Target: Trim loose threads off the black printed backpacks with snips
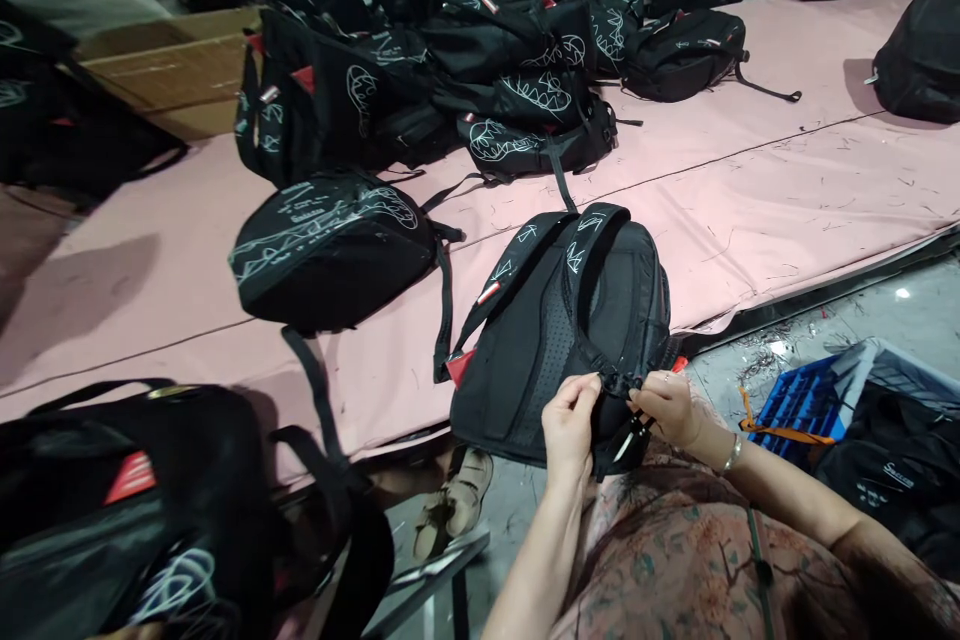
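Note:
A black backpack [559,330] lies back-side up at the near edge of the pink table [787,190], its shoulder straps pointing away from me. My left hand [568,423] pinches the bag's lower edge beside a strap end. My right hand [667,407] is closed on the same edge and also holds a small dark tool, perhaps snips [628,438]. A bracelet shows on my right wrist. Both hands meet at the bag's bottom seam.
Another black backpack with white graphics [330,245] lies to the left. A pile of similar bags [480,70] fills the back, with more at the near left [150,510]. A blue crate [799,405] sits on the floor at the right. Cardboard box [172,70] at the far left.

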The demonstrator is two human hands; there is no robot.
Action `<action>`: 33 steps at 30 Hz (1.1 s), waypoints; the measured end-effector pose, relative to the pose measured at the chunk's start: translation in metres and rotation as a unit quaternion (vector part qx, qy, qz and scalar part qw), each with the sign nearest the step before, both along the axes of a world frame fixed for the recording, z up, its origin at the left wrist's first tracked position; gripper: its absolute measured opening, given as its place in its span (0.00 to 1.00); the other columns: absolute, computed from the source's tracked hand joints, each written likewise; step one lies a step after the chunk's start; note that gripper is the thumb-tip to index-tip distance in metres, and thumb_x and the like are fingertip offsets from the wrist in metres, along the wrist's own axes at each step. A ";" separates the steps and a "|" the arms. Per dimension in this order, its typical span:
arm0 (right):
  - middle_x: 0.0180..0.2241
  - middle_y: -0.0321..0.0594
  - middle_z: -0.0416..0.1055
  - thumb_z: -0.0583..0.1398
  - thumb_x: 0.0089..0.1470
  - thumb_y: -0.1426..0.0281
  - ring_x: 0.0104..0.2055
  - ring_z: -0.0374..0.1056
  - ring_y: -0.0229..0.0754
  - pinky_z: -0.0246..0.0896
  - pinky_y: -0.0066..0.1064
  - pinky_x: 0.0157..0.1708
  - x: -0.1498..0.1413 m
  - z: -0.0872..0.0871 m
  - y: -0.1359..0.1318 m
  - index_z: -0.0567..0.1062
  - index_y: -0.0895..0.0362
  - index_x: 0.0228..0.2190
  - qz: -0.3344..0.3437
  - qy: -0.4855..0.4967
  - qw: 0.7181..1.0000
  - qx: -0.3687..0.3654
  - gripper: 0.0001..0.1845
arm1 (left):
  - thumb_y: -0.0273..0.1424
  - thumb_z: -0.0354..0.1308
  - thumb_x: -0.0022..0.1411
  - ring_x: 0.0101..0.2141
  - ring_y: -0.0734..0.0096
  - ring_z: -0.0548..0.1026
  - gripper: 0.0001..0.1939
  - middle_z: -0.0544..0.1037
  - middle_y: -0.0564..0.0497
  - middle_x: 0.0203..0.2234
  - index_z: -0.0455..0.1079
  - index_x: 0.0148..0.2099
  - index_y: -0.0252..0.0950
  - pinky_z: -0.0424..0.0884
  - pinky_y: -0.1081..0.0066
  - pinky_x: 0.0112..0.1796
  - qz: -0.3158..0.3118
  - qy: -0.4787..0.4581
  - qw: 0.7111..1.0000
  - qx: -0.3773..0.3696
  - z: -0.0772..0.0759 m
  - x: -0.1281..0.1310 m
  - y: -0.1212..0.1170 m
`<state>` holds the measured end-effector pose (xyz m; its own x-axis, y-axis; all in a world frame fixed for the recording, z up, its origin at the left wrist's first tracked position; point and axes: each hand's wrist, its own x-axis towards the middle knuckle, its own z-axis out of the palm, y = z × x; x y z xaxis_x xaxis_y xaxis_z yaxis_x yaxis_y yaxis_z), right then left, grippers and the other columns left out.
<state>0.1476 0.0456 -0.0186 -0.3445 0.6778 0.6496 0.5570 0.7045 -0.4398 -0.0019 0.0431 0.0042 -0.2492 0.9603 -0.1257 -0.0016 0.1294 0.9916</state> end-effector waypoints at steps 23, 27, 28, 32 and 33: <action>0.27 0.37 0.70 0.54 0.55 0.68 0.30 0.65 0.37 0.56 0.27 0.31 0.027 0.047 0.004 0.71 0.57 0.29 -0.008 0.077 0.955 -0.287 0.08 | 0.32 0.56 0.54 0.31 0.71 0.70 0.06 0.72 0.51 0.27 0.74 0.31 0.38 0.68 0.70 0.35 -0.039 0.162 0.977 0.130 0.011 0.002 -0.009; 0.26 0.36 0.70 0.55 0.55 0.69 0.29 0.64 0.35 0.55 0.26 0.30 0.026 0.053 0.008 0.71 0.58 0.27 0.003 0.067 0.955 -0.290 0.08 | 0.31 0.56 0.54 0.30 0.71 0.71 0.06 0.73 0.51 0.27 0.74 0.31 0.37 0.68 0.70 0.34 -0.043 0.164 0.975 0.142 0.013 0.002 -0.009; 0.26 0.35 0.70 0.55 0.55 0.69 0.29 0.64 0.35 0.54 0.25 0.30 0.026 0.054 0.009 0.71 0.58 0.27 0.005 0.069 0.954 -0.293 0.08 | 0.31 0.56 0.53 0.30 0.71 0.71 0.06 0.73 0.51 0.27 0.74 0.31 0.37 0.68 0.70 0.34 -0.043 0.165 0.975 0.143 0.013 0.003 -0.009; 0.24 0.34 0.68 0.55 0.54 0.68 0.27 0.62 0.34 0.53 0.25 0.28 0.025 0.047 0.009 0.70 0.57 0.24 0.021 0.110 0.932 -0.345 0.10 | 0.31 0.56 0.54 0.30 0.71 0.71 0.06 0.73 0.51 0.27 0.74 0.31 0.37 0.68 0.71 0.34 -0.044 0.166 0.975 0.142 0.012 0.002 -0.009; 0.23 0.33 0.67 0.55 0.53 0.67 0.26 0.61 0.34 0.53 0.24 0.27 0.024 0.044 0.010 0.69 0.58 0.23 0.024 0.137 0.920 -0.367 0.11 | 0.31 0.56 0.54 0.31 0.71 0.71 0.06 0.73 0.51 0.27 0.74 0.32 0.37 0.69 0.71 0.35 -0.044 0.168 0.974 0.143 0.011 0.002 -0.009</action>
<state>0.1713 0.0555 0.0250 -0.2759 0.9570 0.0900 0.3305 0.1824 -0.9260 0.0003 0.0338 0.0150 -0.1451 0.9636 0.2244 0.3286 -0.1670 0.9296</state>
